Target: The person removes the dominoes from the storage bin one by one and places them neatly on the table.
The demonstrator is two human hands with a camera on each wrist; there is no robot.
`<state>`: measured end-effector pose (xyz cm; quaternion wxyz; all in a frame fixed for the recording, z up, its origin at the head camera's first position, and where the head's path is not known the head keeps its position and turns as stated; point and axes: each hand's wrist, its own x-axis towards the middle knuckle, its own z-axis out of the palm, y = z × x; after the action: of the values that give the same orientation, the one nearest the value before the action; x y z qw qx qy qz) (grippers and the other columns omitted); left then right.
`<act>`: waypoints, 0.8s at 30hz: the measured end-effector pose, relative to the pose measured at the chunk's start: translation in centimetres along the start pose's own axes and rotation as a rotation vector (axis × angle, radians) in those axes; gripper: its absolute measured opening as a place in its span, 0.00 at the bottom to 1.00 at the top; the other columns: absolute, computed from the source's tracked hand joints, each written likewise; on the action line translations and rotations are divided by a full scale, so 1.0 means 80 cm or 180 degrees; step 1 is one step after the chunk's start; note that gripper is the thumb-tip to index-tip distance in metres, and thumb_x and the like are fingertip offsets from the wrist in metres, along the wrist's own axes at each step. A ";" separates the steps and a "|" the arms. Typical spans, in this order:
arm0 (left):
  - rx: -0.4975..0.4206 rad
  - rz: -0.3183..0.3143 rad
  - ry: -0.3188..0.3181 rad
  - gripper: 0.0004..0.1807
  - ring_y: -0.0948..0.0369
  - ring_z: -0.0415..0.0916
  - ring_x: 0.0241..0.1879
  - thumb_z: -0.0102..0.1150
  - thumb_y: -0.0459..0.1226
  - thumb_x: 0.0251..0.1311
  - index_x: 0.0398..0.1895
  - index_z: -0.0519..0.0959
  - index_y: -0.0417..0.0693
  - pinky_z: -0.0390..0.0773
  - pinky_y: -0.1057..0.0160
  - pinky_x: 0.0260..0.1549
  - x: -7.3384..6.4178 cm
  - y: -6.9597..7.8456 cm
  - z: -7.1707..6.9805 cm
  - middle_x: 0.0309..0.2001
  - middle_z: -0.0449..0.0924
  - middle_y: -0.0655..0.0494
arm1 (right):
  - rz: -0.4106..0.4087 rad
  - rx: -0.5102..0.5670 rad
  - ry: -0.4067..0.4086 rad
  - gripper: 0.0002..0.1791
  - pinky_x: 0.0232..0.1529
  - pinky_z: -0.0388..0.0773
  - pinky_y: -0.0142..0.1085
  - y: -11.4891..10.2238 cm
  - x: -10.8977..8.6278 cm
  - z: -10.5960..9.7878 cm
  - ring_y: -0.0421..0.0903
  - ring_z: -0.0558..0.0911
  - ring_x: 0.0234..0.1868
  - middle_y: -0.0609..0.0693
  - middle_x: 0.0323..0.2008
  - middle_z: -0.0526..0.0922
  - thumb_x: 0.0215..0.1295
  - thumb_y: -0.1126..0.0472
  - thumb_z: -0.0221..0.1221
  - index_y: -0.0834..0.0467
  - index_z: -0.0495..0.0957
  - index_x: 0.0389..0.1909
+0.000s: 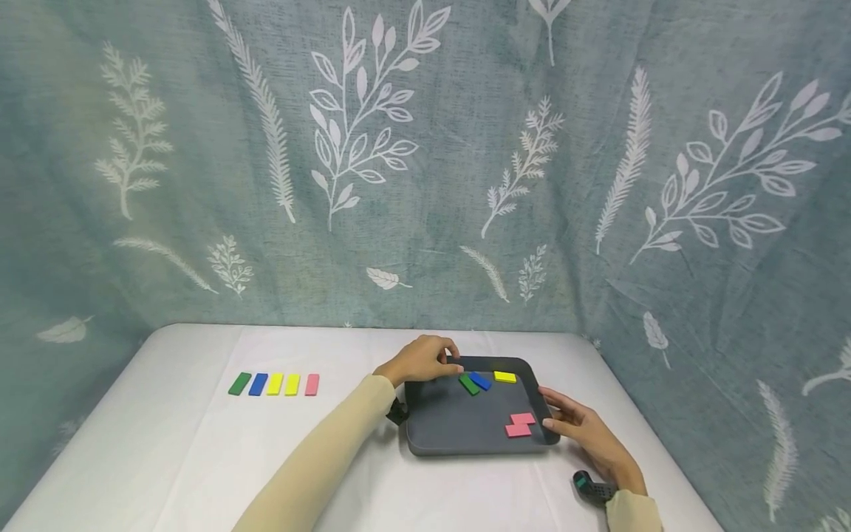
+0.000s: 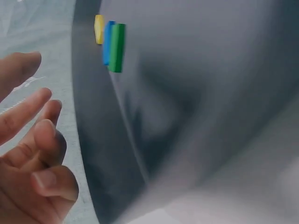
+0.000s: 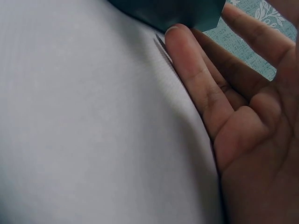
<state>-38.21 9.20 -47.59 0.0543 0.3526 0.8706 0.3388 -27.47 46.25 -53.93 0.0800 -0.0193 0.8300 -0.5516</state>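
A dark grey tray [image 1: 459, 425] lies on the white table. Over its back left rim is my left hand [image 1: 422, 359], fingers loosely bent; in the left wrist view, fingers and thumb stand apart with nothing between them. Close by inside the tray lie a green block [image 1: 468, 384] and a blue block [image 1: 481, 381], with a yellow block [image 1: 504, 377] at the back wall. My right hand [image 1: 588, 434] rests at the tray's right side, thumb by the rim, fingers fairly straight along the outside. Two pink blocks [image 1: 518, 430] lie touching near that thumb.
On the table [image 1: 199, 443] to the left stands a row of flat blocks: green [image 1: 240, 383], blue [image 1: 258, 384], two yellow [image 1: 275, 383] and pink [image 1: 312, 384]. A leaf-patterned curtain [image 1: 439, 281] hangs behind the table and along its right side.
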 end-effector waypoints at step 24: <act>0.0480 -0.0269 0.0006 0.13 0.65 0.76 0.28 0.70 0.48 0.65 0.43 0.88 0.49 0.77 0.63 0.31 0.022 0.022 0.040 0.32 0.83 0.62 | 0.0037 -0.0020 -0.0003 0.40 0.63 0.67 0.48 -0.001 0.000 -0.003 0.53 0.74 0.63 0.55 0.75 0.66 0.65 0.51 0.71 0.46 0.67 0.77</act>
<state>-37.42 13.04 -48.64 0.0410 0.3183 0.9078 0.2700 -27.54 46.47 -53.76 0.0836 -0.0150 0.8318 -0.5486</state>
